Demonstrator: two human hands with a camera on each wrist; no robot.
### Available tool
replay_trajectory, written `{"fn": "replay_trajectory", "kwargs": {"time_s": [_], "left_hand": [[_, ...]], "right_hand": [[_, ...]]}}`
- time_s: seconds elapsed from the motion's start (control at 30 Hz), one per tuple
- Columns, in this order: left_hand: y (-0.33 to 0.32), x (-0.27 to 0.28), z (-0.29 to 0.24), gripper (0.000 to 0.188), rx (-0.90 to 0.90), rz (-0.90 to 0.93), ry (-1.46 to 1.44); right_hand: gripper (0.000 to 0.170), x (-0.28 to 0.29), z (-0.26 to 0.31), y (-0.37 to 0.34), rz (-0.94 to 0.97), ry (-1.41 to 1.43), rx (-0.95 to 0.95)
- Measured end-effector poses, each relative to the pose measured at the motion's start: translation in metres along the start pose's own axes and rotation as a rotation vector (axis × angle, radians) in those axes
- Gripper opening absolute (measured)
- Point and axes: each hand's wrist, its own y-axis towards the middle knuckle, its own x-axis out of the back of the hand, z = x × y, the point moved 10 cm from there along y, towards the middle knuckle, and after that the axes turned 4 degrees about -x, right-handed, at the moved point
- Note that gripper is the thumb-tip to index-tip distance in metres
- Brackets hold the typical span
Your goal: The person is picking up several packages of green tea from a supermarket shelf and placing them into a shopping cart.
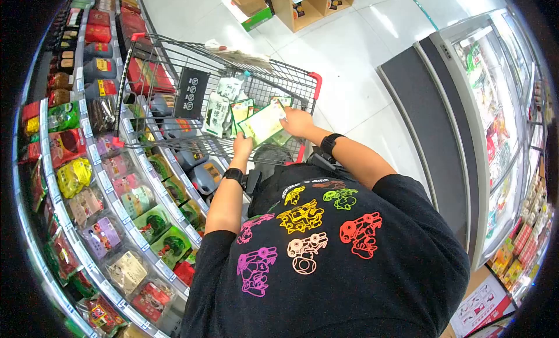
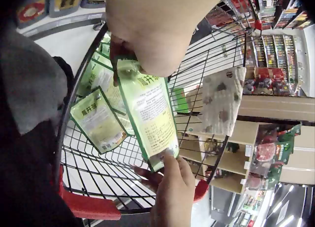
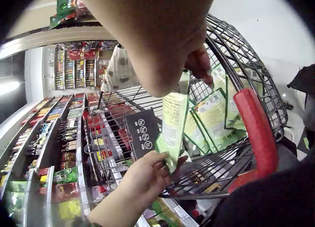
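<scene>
A flat green-and-yellow food packet (image 1: pixel 262 122) with printed text is held by both hands over a shopping cart (image 1: pixel 273 74). My left hand (image 1: pixel 243 145) pinches its near left end. At the other end, my right hand (image 1: pixel 298 123) grips the packet's edge with the thumb on the printed face, as the left wrist view shows. Several similar green packets (image 2: pixel 100 121) lie in the cart basket below. Beside them in the head view are a white packet with dark green lettering (image 1: pixel 216 114) and another pale packet (image 1: pixel 230 88).
Shelves of packaged food (image 1: pixel 119 180) line the left side, close to the cart. A chest freezer (image 1: pixel 466 105) stands at the right. Light-coloured cloth (image 2: pixel 222 100) hangs over the cart's rim. A wooden display shelf (image 1: pixel 311 11) stands ahead on the tiled floor.
</scene>
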Motion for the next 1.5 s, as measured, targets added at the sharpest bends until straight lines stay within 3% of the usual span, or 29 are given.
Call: {"fn": "replay_trajectory", "kwargs": {"time_s": [0.13, 0.23, 0.3, 0.33, 0.37, 0.43, 0.47, 0.5, 0.57, 0.7, 0.77, 0.83, 0.93, 0.97, 1.03, 1.07, 1.13, 1.17, 1.27, 1.33, 1.4, 1.5], "left_hand": [[0.031, -0.035, 0.029, 0.032, 0.06, 0.256, 0.082], [0.07, -0.054, 0.04, 0.04, 0.024, 0.296, -0.002], [0.11, -0.088, 0.062, 0.044, 0.012, 0.367, -0.252], [0.068, -0.048, -0.013, 0.051, 0.171, 0.396, -0.519], [0.121, -0.092, 0.03, 0.059, -0.027, 0.407, -0.342], [0.125, -0.079, -0.015, 0.07, -0.141, 0.474, -0.237], [0.128, -0.066, -0.022, 0.07, -0.059, 0.472, -0.199], [0.133, -0.056, -0.018, 0.07, 0.024, 0.47, -0.158], [0.149, -0.026, -0.012, 0.062, -0.029, 0.356, -0.159], [0.2, 0.029, 0.077, 0.049, 0.002, 0.132, -0.111], [0.225, 0.059, 0.128, 0.05, 0.08, 0.077, -0.047], [0.219, 0.102, 0.143, 0.053, 0.372, 0.169, -0.051], [0.247, 0.085, 0.203, 0.053, 0.364, 0.246, -0.044], [0.249, 0.073, 0.212, 0.053, 0.364, 0.286, -0.167], [0.242, 0.089, 0.173, 0.053, 0.246, 0.299, -0.1], [0.24, 0.083, 0.176, 0.054, 0.278, 0.321, -0.136], [0.242, 0.058, 0.204, 0.063, 0.369, 0.417, -0.252], [0.247, 0.047, 0.223, 0.066, 0.389, 0.379, -0.284], [0.25, 0.03, 0.247, 0.077, 0.45, 0.36, -0.379], [0.248, 0.037, 0.246, 0.075, 0.492, 0.371, -0.213], [0.242, 0.042, 0.239, 0.071, 0.48, 0.451, -0.18], [0.23, 0.073, 0.207, 0.067, 0.535, 0.419, -0.037]], "right_hand": [[0.034, -0.008, -0.002, -0.005, 0.05, -0.014, -0.023], [0.039, -0.011, -0.016, 0.003, 0.143, 0.04, -0.238], [0.045, 0.003, -0.025, 0.013, 0.022, 0.219, -0.358], [0.048, 0.007, -0.036, 0.02, -0.048, 0.286, -0.424], [0.05, 0.008, -0.047, 0.027, -0.113, 0.347, -0.49], [0.06, -0.002, -0.063, 0.035, -0.236, 0.265, -0.604], [0.061, 0.0, -0.056, 0.035, -0.355, 0.185, -0.614], [0.06, -0.011, -0.049, 0.04, -0.355, 0.143, -0.585], [0.057, -0.04, -0.035, 0.05, -0.356, 0.071, -0.52], [0.038, -0.149, 0.002, 0.087, 0.087, 0.304, -0.535], [0.032, -0.169, 0.048, 0.113, 0.188, 0.328, -0.384], [0.034, -0.203, 0.073, 0.135, 0.284, 0.429, -0.343], [0.039, -0.246, 0.094, 0.159, 0.492, 0.533, -0.467], [0.04, -0.25, 0.099, 0.162, 0.506, 0.688, -0.585], [0.042, -0.25, 0.115, 0.164, 0.528, 1.0, -0.825], [0.051, -0.261, 0.116, 0.167, 0.573, 1.063, -0.884], [0.053, -0.269, 0.117, 0.172, 0.534, 1.085, -0.946], [0.055, -0.271, 0.117, 0.172, 0.512, 1.094, -0.977], [0.055, -0.277, 0.121, 0.175, 0.507, 1.159, -0.961], [0.057, -0.282, 0.127, 0.178, 0.505, 1.237, -0.943], [0.051, -0.29, 0.121, 0.176, 0.458, 1.209, -0.977], [0.036, -0.291, 0.118, 0.171, 0.423, 1.191, -0.973]]}}
